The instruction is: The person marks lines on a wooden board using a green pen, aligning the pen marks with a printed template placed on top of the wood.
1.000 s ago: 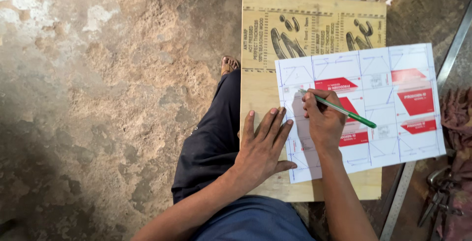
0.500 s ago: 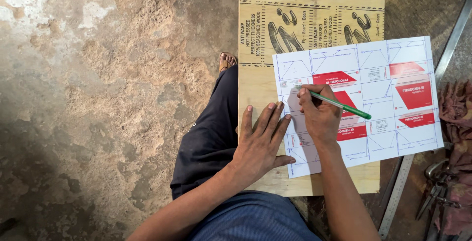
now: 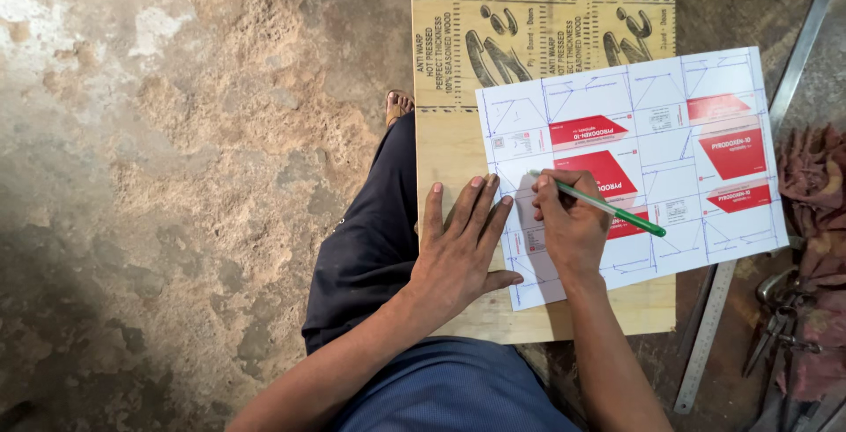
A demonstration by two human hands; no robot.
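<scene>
A white printed sheet (image 3: pixel 670 141) with red shapes and blue drawn lines lies on a rectangular plywood board (image 3: pixel 458 132). My left hand (image 3: pixel 463 242) presses flat, fingers spread, on the sheet's left edge and the board. My right hand (image 3: pixel 571 225) grips a green pen (image 3: pixel 617 212), its tip touching the sheet near the left side. The pen's cap end points to the right.
The board rests on a rough, stained concrete floor (image 3: pixel 176 176). My leg in dark trousers (image 3: pixel 370 238) and a sandalled foot (image 3: pixel 399 104) lie left of the board. A metal ruler (image 3: pixel 705 335), pliers-like tools (image 3: pixel 775 317) and a reddish cloth (image 3: pixel 815 185) lie at the right.
The view has shifted slightly. My right hand with the pen has edged a little along the sheet's left part; my left hand stays flat in place.
</scene>
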